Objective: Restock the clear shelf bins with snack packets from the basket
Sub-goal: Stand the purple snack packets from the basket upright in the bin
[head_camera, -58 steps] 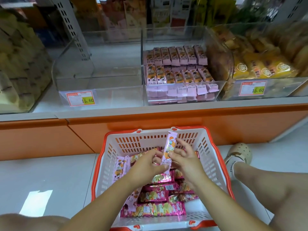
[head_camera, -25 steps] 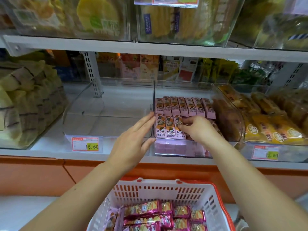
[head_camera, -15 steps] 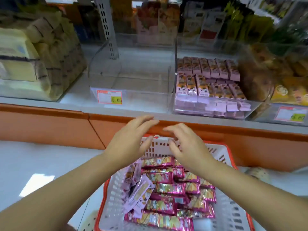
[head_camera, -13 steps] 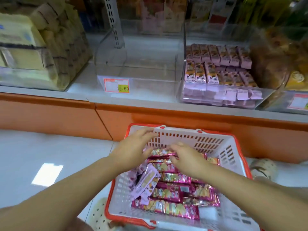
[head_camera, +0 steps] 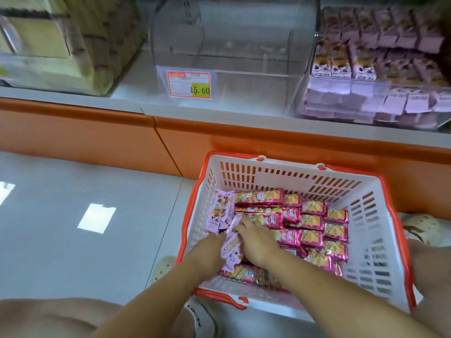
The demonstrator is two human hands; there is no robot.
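The white basket with an orange rim (head_camera: 288, 175) stands on the floor and holds several magenta snack packets (head_camera: 313, 222). Light pink packets (head_camera: 218, 212) lean against its left wall. Both hands are down in the basket's left side. My left hand (head_camera: 209, 248) and my right hand (head_camera: 257, 242) close from either side on one light pink packet (head_camera: 231, 248); the left fingers are hidden under it. On the shelf above, a clear bin (head_camera: 244, 93) with a 15.60 price tag holds nothing. The bin to its right (head_camera: 346, 111) holds rows of light pink packets (head_camera: 366, 62).
An orange shelf base (head_camera: 97, 135) runs behind the basket. A clear bin of yellowish wrapped goods (head_camera: 61, 45) stands at the far left. My shoes (head_camera: 163, 267) sit at either side of the basket, one knee (head_camera: 48, 318) at bottom left. Grey floor tiles (head_camera: 73, 215) stretch to the left.
Both hands left the pink-packet bin, dropped into the basket and closed on a light pink packet at its left side. The view tilted down toward the basket.
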